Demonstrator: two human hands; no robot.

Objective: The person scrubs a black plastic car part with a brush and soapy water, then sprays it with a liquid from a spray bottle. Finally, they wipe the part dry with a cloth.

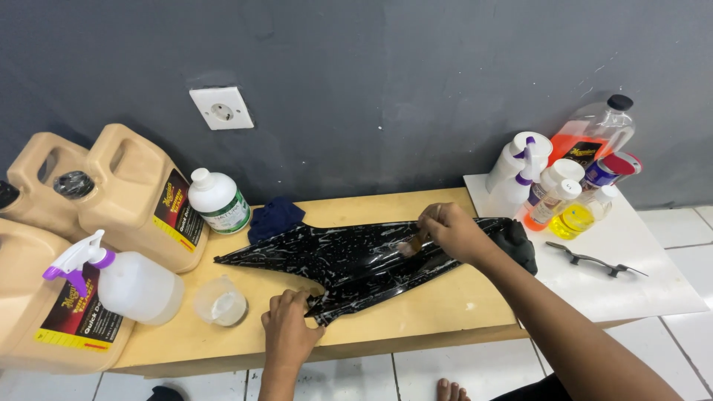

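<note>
Glossy black fairing panel (356, 256) pinned at bench (445, 308) front edge by left hand (288, 327), fingers clamped; small brush (411, 245) pinched in right hand (451, 232), bristles on panel.

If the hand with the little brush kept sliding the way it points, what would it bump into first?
The right hand points left along the shiny black panel. It would likely reach the dark blue cloth first, though depth is hard to judge.

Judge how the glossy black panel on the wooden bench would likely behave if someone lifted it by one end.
The black panel probably stays stiff: it keeps its moulded curves while the left hand grips its lower edge. White foamy streaks cover it, so it is likely slippery. Long and tapered, it may swing when lifted; the right hand brushes it.
</note>
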